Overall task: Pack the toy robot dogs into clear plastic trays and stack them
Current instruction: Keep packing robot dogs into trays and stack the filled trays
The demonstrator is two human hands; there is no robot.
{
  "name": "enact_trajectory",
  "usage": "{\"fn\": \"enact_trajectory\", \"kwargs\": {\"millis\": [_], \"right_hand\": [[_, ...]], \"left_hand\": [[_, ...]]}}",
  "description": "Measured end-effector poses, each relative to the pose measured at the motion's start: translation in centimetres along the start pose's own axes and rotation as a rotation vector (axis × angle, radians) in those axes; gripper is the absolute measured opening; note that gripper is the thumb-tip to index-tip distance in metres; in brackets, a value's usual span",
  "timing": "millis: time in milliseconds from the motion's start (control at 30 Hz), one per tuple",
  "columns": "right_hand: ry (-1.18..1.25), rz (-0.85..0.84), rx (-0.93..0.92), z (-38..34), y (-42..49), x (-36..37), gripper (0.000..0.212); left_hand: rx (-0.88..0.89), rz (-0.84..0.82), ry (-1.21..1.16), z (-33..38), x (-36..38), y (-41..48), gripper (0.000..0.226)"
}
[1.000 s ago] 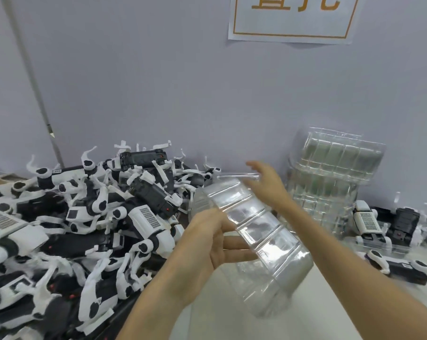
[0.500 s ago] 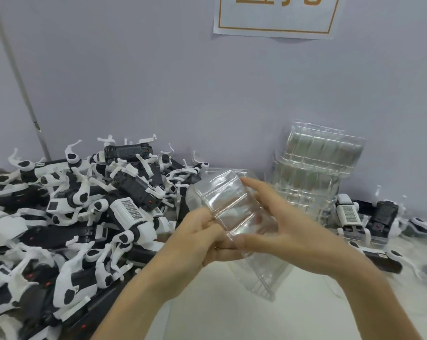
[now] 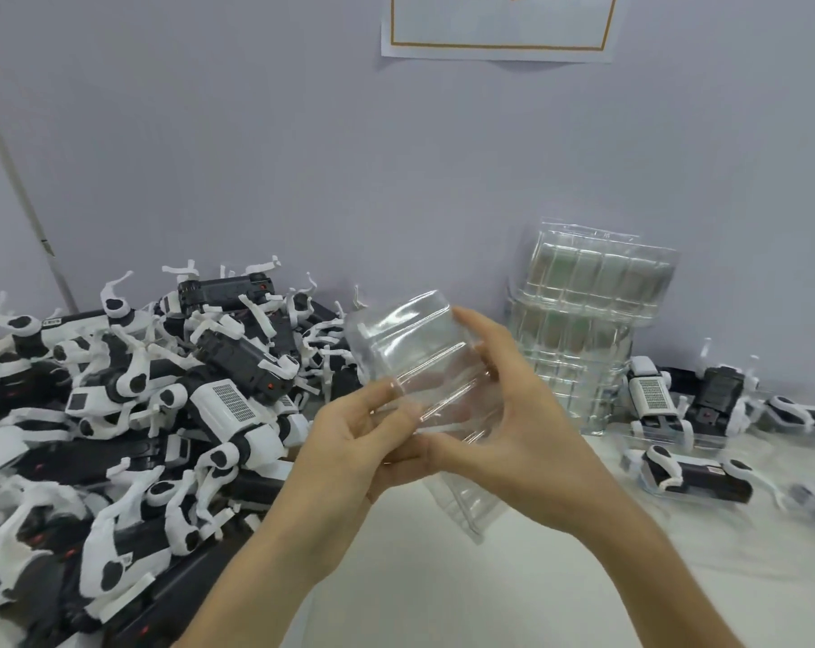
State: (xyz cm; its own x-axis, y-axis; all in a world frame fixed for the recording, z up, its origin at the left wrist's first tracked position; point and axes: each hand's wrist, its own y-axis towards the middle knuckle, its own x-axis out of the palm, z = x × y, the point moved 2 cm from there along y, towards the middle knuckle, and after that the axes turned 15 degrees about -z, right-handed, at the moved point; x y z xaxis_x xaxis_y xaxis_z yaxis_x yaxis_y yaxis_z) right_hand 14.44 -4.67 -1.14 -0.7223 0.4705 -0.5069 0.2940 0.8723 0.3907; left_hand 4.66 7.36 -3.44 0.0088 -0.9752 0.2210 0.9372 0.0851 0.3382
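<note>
1. Two hands together: my left hand [image 3: 349, 441] and right hand [image 3: 513, 423] both grip one clear tray [image 3: 410, 339], tilted above the table [image 3: 443, 577].
2. Change: the right hand has come in from the tray's far edge. I judge the empty tray is nearly ready for loading.
3. Toy robot dogs [image 3: 162, 413]: heaped left, unpacked.
4. Tray stack [image 3: 592, 320]: right, by the wall.

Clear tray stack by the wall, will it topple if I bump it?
Probably tippy: the tray stack is tall, and its top batch sits offset from the lower one. Likely light too, being thin clear plastic, so a nudge could slide it.
</note>
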Motion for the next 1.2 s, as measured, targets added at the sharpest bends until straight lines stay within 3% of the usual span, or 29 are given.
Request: {"fn": "enact_trajectory", "kwargs": {"millis": [100, 400, 567, 733, 900, 1067, 1200], "right_hand": [[-0.049, 0.080, 0.036, 0.2, -0.2, -0.8, 0.093], [0.045, 0.053, 0.036, -0.1, -0.3, -1.0, 0.088], [0.052, 0.054, 0.033, -0.3, -0.4, -1.2, 0.090], [0.038, 0.055, 0.002, -0.3, -0.4, -0.9, 0.098], [0.055, 0.026, -0.042, -0.2, -0.2, 0.1, 0.100], [-0.026, 0.073, -0.022, 0.0, -0.1, 0.3, 0.097], [-0.146, 0.138, 0.027, 0.5, 0.0, -0.1, 0.098]], "left_hand": [[-0.013, 0.048, -0.070, -0.1, 0.0, 0.0, 0.034], [0.031, -0.022, -0.064, 0.3, -0.1, -0.1, 0.037], [0.088, 0.019, -0.002, 0.3, -0.2, -0.2, 0.038], [0.147, 0.102, 0.171, 0.0, -0.1, -0.2, 0.021], [0.102, 0.159, 0.200, 0.0, -0.4, -0.2, 0.023], [0.119, 0.166, 0.222, 0.2, 0.1, -0.2, 0.018], [0.126, 0.191, 0.262, -0.3, 0.5, 0.0, 0.029]]}}
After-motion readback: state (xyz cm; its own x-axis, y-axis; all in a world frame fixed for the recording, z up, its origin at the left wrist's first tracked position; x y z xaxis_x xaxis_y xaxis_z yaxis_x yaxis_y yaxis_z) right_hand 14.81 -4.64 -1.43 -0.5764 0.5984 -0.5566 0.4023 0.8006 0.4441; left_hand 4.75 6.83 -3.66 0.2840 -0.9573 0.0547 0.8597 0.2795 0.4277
